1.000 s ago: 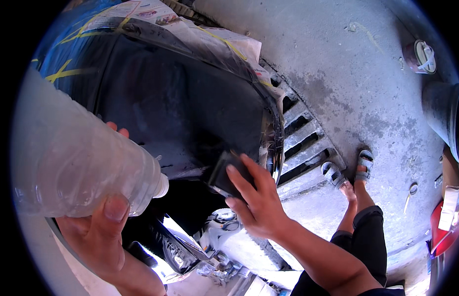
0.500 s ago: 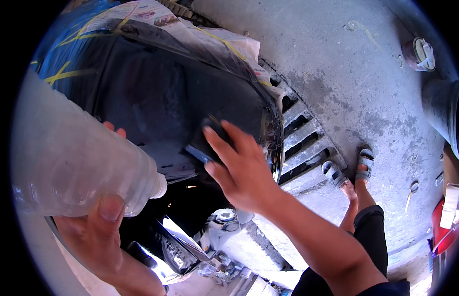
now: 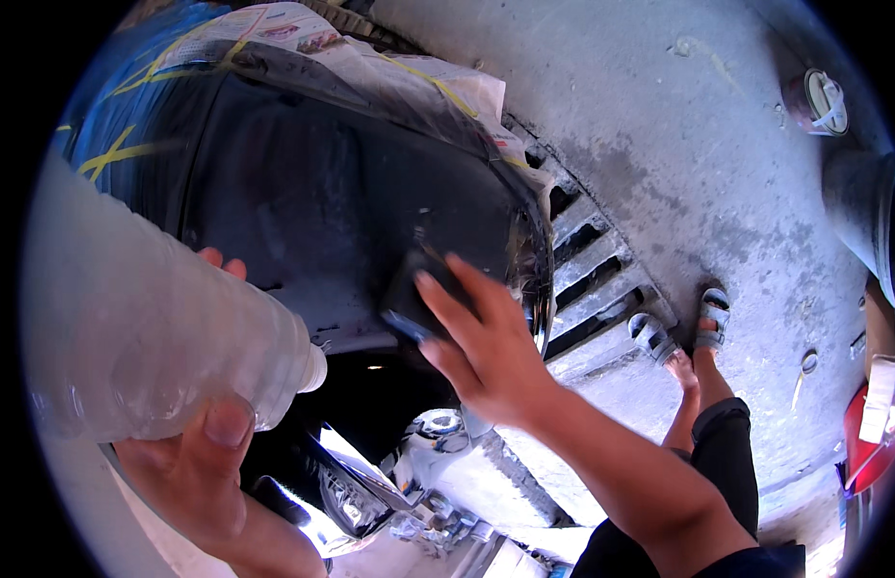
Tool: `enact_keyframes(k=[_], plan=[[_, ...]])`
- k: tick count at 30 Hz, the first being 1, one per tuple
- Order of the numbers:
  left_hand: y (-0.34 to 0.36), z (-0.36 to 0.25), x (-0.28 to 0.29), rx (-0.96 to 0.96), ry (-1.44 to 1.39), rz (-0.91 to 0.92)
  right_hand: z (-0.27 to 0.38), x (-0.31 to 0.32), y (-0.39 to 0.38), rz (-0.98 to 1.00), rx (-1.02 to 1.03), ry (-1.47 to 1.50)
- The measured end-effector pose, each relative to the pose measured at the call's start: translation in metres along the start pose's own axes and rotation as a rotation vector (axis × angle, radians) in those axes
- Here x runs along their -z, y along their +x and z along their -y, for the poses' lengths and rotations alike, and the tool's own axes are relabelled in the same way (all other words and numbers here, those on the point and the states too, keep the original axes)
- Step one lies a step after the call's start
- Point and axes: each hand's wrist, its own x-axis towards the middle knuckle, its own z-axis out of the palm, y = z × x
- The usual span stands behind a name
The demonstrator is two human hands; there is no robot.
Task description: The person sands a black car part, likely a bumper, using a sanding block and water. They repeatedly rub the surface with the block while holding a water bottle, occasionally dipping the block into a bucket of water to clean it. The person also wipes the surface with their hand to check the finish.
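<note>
My left hand grips a large translucent plastic bottle, held tilted with its open neck pointing right over the lower part of a black vehicle panel. Under the fingers of my right hand is a dark rectangular block, pressed flat on the panel near its lower right. Newspaper and yellow tape mask the panel's top and left. The block is blurred by motion.
Concrete floor with a slotted drain grate lies right of the panel. My sandalled feet stand there. A small can, a dark bucket and a red object line the right side.
My right hand and block moved up and left across the panel, then slightly down and right. My left hand and the bottle have barely moved.
</note>
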Motion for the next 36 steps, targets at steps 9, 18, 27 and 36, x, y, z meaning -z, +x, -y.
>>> enact_keyframes(k=[9, 18, 27, 36], plan=[[0.005, 0.008, -0.013, -0.011, 0.019, -0.019, -0.006, 0.008, 0.021, 0.015, -0.008, -0.055], [0.005, 0.007, 0.006, -0.017, 0.096, 0.098, -0.011, 0.010, -0.024, 0.039, 0.057, -0.036], [0.003, 0.006, 0.007, -0.072, 0.123, 0.160, -0.022, 0.014, -0.044, 0.094, 0.116, -0.012], [0.000, 0.006, 0.003, -0.055, 0.086, 0.119, -0.017, 0.015, -0.011, 0.120, 0.136, -0.009]])
